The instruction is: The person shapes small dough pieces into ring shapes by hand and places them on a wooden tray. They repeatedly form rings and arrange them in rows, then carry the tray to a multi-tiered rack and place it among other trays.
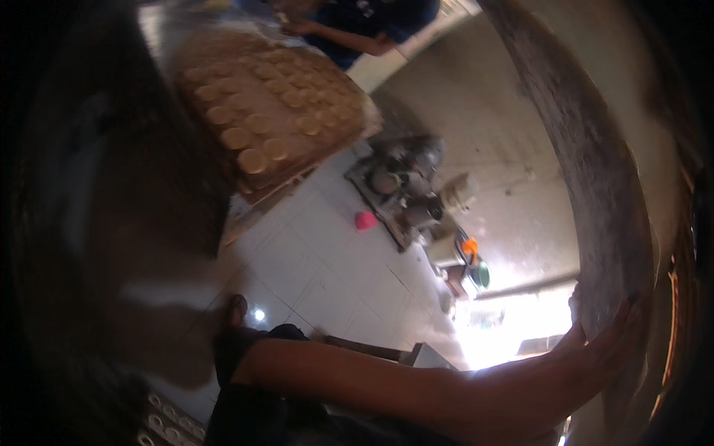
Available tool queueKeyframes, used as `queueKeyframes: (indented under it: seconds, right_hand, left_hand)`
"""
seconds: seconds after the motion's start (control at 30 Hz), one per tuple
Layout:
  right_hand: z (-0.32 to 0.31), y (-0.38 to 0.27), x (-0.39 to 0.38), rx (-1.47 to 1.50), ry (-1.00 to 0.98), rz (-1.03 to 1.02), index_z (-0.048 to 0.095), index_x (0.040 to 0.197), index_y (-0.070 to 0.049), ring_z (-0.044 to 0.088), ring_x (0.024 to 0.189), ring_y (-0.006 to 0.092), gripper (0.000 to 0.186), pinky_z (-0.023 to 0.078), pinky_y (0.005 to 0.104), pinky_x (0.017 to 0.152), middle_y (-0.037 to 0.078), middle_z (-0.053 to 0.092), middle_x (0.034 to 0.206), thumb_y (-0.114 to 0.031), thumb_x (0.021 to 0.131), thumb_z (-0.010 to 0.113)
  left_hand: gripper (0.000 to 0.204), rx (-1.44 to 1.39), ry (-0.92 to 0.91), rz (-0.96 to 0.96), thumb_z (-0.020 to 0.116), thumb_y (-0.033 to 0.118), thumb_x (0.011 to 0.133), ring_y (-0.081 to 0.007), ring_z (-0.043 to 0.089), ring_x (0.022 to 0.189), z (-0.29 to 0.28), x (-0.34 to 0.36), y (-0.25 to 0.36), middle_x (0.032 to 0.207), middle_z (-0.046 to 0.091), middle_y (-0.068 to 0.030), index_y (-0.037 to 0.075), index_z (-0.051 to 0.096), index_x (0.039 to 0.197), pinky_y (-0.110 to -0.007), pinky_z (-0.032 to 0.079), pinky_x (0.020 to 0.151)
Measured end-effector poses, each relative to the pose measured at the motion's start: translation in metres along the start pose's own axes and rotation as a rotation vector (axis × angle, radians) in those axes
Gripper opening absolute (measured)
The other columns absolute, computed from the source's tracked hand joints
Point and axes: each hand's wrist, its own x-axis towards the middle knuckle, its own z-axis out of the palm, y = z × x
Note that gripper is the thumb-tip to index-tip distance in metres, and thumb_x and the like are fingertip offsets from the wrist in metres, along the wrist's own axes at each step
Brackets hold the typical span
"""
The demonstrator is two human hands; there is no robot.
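My right forearm crosses the lower part of the head view toward the right. At its end, my right hand [599, 346] grips a long grey-brown board [595, 186], the thumb at one edge and the fingers lying over the surface. The board looks curved and runs from the top of the view down past my hand. My left hand does not show. A large dark, blurred shape [111, 193] fills the left side, too dim to make out.
Many round pale discs, perhaps dough, lie on a brown table [349, 137]. Beyond it a person's arm [342, 37] reaches over. Pots and buckets [424, 208] stand by the wall, near a pink object [365, 221] on the tiled floor. Ring-shaped pieces [171, 424] sit at lower left.
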Motion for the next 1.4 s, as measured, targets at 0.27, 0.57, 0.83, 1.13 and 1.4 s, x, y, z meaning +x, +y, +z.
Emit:
queueKeyframes:
  seconds: [0.27,0.57,0.83,1.13,1.4]
  right_hand:
    - [0.07,-0.007,0.061,-0.049,-0.429,0.026,0.042,0.135,0.013,0.054,0.117,0.0343,0.104,0.042,0.0451,0.103,0.025,0.053,0.13,-0.079,0.088,0.026]
    - [0.25,0.096,0.125,0.083,-0.929,0.203,0.043,0.133,0.014,0.051,0.123,0.0355,0.108,0.039,0.046,0.106,0.025,0.05,0.135,-0.081,0.087,0.025]
    - [0.398,0.213,0.098,0.024,-1.104,0.164,0.062,0.105,0.008,0.054,0.111,0.0306,0.1,0.032,0.0417,0.107,0.021,0.062,0.111,-0.084,0.085,0.026]
    - [0.358,0.371,-0.021,0.126,-1.865,0.566,0.064,0.108,0.002,0.059,0.102,0.0245,0.093,0.045,0.0379,0.094,0.013,0.064,0.108,-0.079,0.09,0.022]
    - [0.34,0.439,-0.074,-0.034,-2.042,0.226,0.056,0.082,0.0,0.054,0.06,0.0175,0.071,0.05,0.0321,0.061,0.008,0.057,0.068,-0.065,0.097,0.032]
  left_hand:
    - [0.097,0.429,0.286,-0.057,0.043,0.059,0.091,-0.0382,0.049,0.124,0.052,-0.075,0.042,0.15,0.027,-0.0302,-0.002,-0.001,0.152,-0.047,0.042,0.103]
    - [0.093,0.559,1.041,-0.068,0.047,0.056,0.094,-0.0255,0.025,0.142,0.093,-0.143,0.073,0.157,0.015,-0.0164,-0.003,0.005,0.151,-0.04,0.019,0.116]
    - [0.062,1.144,1.717,0.128,0.047,0.04,0.101,-0.0223,0.048,0.123,0.14,-0.187,0.008,0.138,0.045,-0.014,-0.001,0.029,0.144,-0.037,0.033,0.109]
    - [0.06,1.323,2.158,0.978,0.025,0.049,0.105,-0.0211,0.056,0.106,0.155,-0.276,-0.056,0.114,0.061,-0.0108,-0.001,0.057,0.115,-0.034,0.04,0.101]
    - [0.058,1.452,2.372,1.301,0.03,0.051,0.104,-0.0134,0.05,0.081,0.168,-0.438,-0.122,0.084,0.054,-0.0013,0.004,0.057,0.085,-0.03,0.044,0.078]
